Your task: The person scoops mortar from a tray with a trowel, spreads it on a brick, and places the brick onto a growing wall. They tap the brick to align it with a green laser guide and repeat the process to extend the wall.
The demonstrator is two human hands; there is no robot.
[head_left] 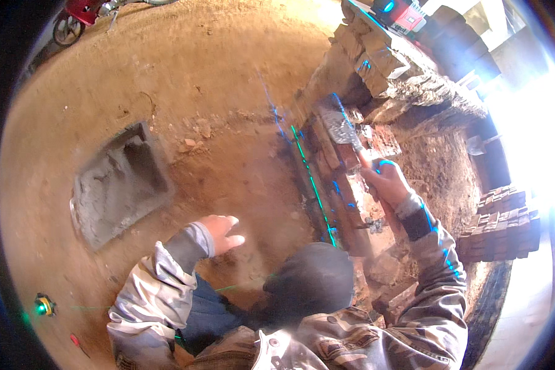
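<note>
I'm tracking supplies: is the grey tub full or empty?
Neither: the tub is partly filled. Grey mix covers its left side, leaving its right wall exposed.

The left forearm [157,283] angles inward, in a camouflage sleeve [151,302]. The left hand [219,234] is empty and loosely parted, thumb and fingers apart, fingertips [236,241] pale and pointing to the person's right. The right forearm [438,271] reaches farther forward, sleeved alike; the right hand [388,184] is curled in a closed grip.
</note>
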